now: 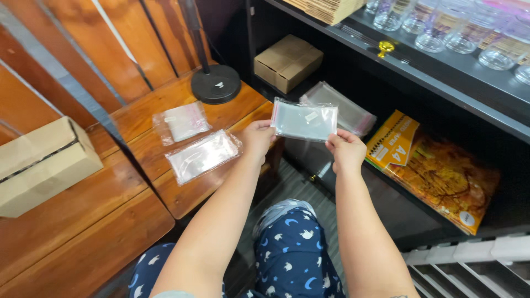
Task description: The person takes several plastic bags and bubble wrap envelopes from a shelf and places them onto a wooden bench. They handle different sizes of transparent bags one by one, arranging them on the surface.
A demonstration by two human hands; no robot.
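Pinching opposite ends, the left hand and right hand hold a clear plastic bag between pressed fingers, in the air beyond the wooden desk's right edge, where two similar bags lie.

A shop storeroom: shelved glass jars, cardboard boxes, packaging bags.

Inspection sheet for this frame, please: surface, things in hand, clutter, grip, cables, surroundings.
Surface: wooden bench, slatted, reddish-brown.
Things in hand: clear plastic sleeve, held flat by both edges.
Clutter: two clear packets on the bench; cardboard box at its left end; round black stand base.
Grip: left hand and right hand each pinch a side of the sleeve.
Cables: nothing seen.
Surroundings: dark shelf with glass jars, stack of sleeves, small box, yellow paper pack.
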